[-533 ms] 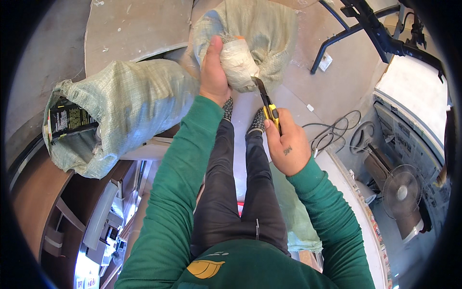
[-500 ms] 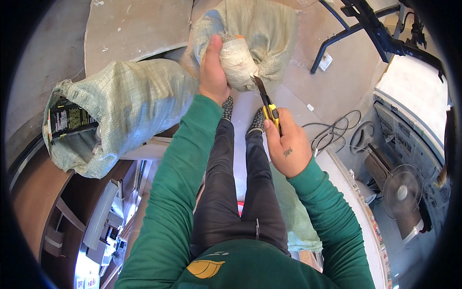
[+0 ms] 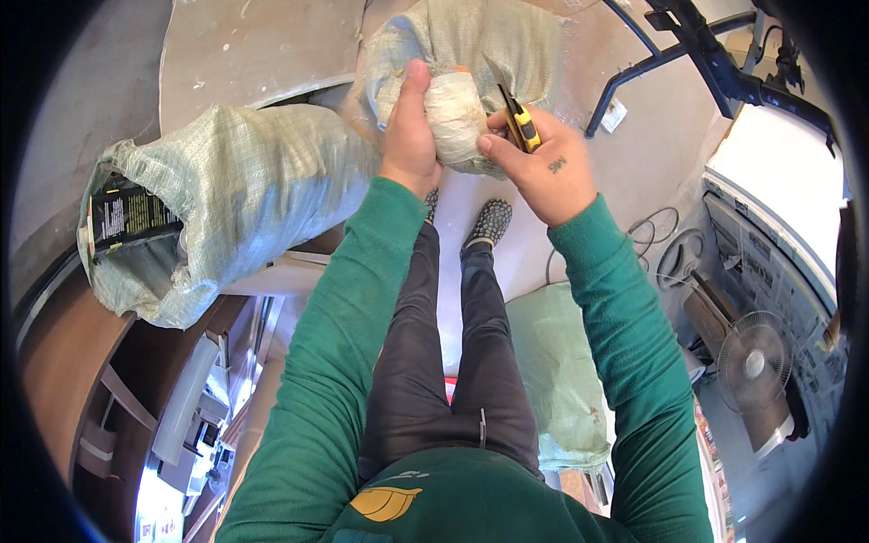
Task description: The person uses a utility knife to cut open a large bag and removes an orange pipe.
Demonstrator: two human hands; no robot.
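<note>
My left hand (image 3: pixel 414 136) is closed around the left side of a cream-white roll (image 3: pixel 455 111), thumb pointing up along it. The roll looks wound from a thin strip or twine, and a bit of orange shows at its top. Across from it, my right hand (image 3: pixel 548 161) grips a yellow-and-black utility knife (image 3: pixel 522 124), its dark blade out and pointing up and away. My right thumb and forefinger are at the roll's right side; whether they pinch a loose end I cannot make out. Directly behind the roll is a pale woven sack (image 3: pixel 516 45).
On the left lies another woven sack (image 3: pixel 262 195), its mouth showing a black box (image 3: pixel 131 219). A green sack (image 3: pixel 561 380) rests by my right leg. Dark metal legs (image 3: pixel 634 68) stand at far right, above a cable (image 3: pixel 656 226) and a fan (image 3: pixel 753 364).
My right hand has moved up and left to the roll's side, and the knife blade has come away from the roll. My left hand with the roll has shifted slightly right.
</note>
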